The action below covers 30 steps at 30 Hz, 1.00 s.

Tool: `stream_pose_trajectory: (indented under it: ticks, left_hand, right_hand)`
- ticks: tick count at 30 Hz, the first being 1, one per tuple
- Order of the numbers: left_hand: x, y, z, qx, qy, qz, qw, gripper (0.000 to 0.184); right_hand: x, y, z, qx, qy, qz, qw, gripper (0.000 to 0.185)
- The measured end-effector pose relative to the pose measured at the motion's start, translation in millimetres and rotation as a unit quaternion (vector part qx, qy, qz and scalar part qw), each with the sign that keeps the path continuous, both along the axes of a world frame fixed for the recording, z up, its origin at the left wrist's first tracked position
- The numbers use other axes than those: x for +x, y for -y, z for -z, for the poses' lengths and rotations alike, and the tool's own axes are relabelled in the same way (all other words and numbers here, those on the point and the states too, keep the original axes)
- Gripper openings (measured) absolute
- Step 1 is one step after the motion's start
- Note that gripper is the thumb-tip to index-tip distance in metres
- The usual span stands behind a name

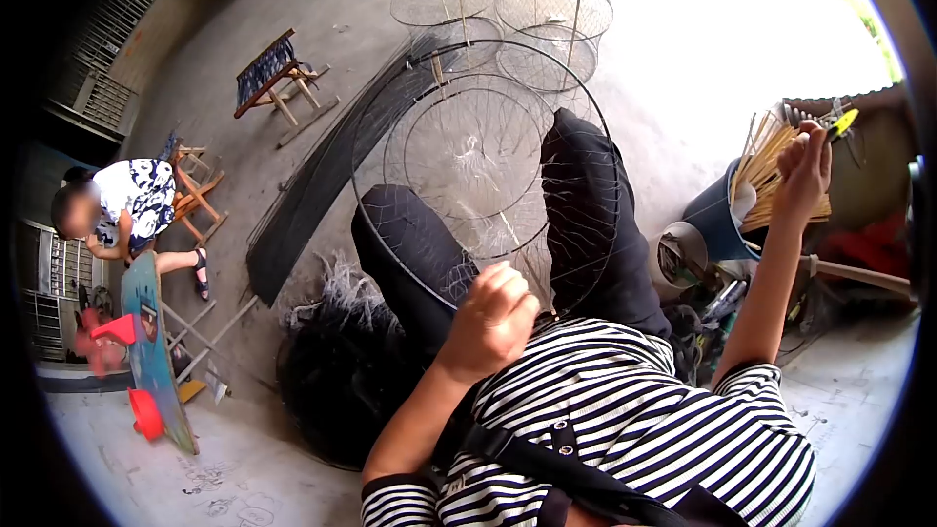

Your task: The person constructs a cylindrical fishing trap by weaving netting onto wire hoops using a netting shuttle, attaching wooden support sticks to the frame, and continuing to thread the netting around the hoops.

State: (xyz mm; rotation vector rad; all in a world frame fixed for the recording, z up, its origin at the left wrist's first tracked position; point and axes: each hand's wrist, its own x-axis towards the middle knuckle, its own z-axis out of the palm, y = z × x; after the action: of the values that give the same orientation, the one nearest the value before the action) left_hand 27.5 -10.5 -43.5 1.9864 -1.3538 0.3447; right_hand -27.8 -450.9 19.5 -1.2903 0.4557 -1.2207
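Note:
A round wire hoop with thin netting [615,151] rests over my knees and lap, with a smaller ring showing inside it. My left hand [493,317] is closed at the hoop's near edge, fingers curled on the netting. Raised at the right, my right hand [805,171] is closed around a small tool with a yellow-green end [843,124], well away from the hoop. Any thread between the two hands is too fine to make out.
Netted cylindrical cages [556,10] stand ahead. A blue bucket of thin sticks [712,210] is at the right. Dark netting [322,185] lies left of my legs. Farther left are a folding stool [268,73] and a seated person [127,200] beside a blue board [146,351].

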Motion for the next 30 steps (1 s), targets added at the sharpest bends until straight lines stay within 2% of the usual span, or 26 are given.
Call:
stream_pose_trajectory:
  ticks: [1, 3, 4, 6, 7, 10, 13, 19, 23, 26, 30]
  left_hand:
    - [-1.4, -3.7, 0.6, 0.010, 0.007, -0.003, 1.000, 0.014]
    - [-6.1, -4.3, 0.8, 0.025, 0.023, -0.013, 0.999, 0.014]
    - [-8.6, -4.2, 0.3, 0.033, 0.030, -0.015, 0.999, 0.014]
    - [-10.6, -0.4, -1.6, 0.038, 0.046, -0.017, 0.998, 0.012]
    - [-11.4, 0.4, -2.5, 0.041, 0.051, -0.019, 0.998, 0.011]
    - [-12.5, 0.8, -4.7, 0.048, 0.061, -0.026, 0.997, 0.010]
    - [-13.8, 1.1, -8.2, 0.053, 0.055, -0.024, 0.997, 0.008]
    - [-16.4, 4.3, -15.9, 0.045, 0.038, -0.016, 0.998, 0.006]
    - [-17.8, 3.5, -16.3, 0.042, 0.035, -0.023, 0.998, 0.006]
    - [-16.3, 1.6, -15.5, 0.044, 0.042, -0.023, 0.998, 0.009]
    - [-15.0, 3.4, -16.8, 0.039, 0.046, -0.017, 0.998, 0.010]
  right_hand:
    - [6.4, -4.1, 6.9, -0.033, -0.079, 0.044, 0.995, 0.033]
    - [26.3, -47.2, 17.0, -0.168, -0.176, -0.069, 0.967, 0.037]
    - [36.1, -75.0, 16.6, -0.255, -0.205, -0.112, 0.938, 0.030]
    - [55.4, -130.6, 15.8, -0.423, -0.221, -0.193, 0.857, 0.032]
    - [64.0, -147.0, 9.7, -0.545, -0.212, -0.147, 0.798, 0.033]
    - [84.5, -165.3, 4.9, -0.641, -0.165, -0.156, 0.733, 0.041]
    - [101.6, -169.4, -1.3, -0.671, -0.123, -0.168, 0.711, 0.044]
    - [131.0, -177.0, 1.9, -0.687, -0.083, -0.221, 0.687, 0.034]
    - [143.6, -184.1, 9.8, -0.558, -0.056, -0.340, 0.755, 0.027]
    - [149.4, -179.4, 12.4, -0.478, -0.065, -0.419, 0.769, 0.027]
    - [155.8, -172.1, 17.5, -0.440, -0.065, -0.460, 0.768, 0.025]
